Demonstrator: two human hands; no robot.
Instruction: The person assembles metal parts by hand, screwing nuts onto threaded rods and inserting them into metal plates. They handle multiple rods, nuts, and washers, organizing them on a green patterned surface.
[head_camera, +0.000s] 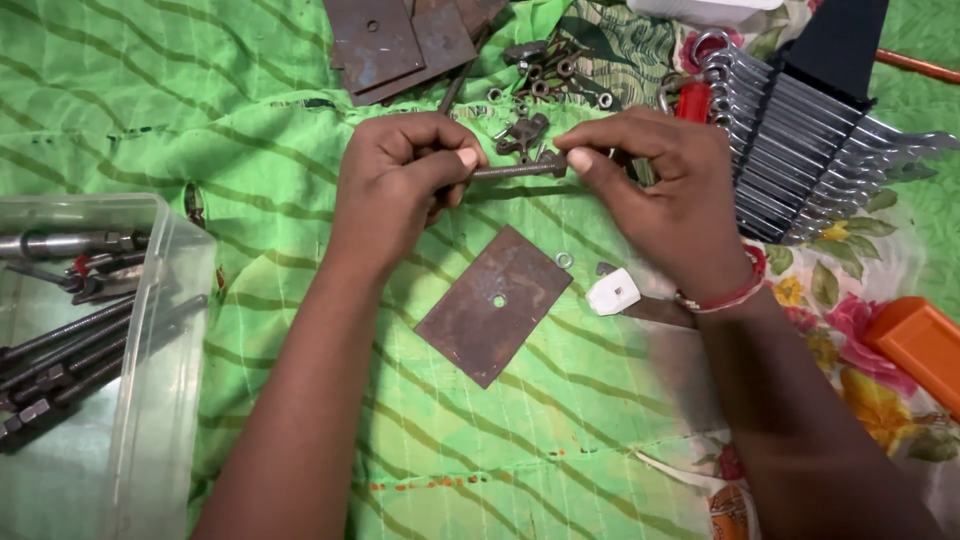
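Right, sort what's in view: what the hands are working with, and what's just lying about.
In hand:
- left hand and right hand, both holding the long bolt
- nut at the right fingertips

Lying about:
- rusty plate with a hole
- small washer
- white plastic piece
- spanner set
- clear tub of rods
- stacked plates

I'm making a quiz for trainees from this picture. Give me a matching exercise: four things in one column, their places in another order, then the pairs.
Things:
1. bolt
2. rusty plate
3. spanner set
4. clear tub

Places:
A. far left, holding long rods
B. held between left hand and right hand
C. upper right, in a black holder
D. flat on the green cloth, below the hands

Pairs: 1-B, 2-D, 3-C, 4-A
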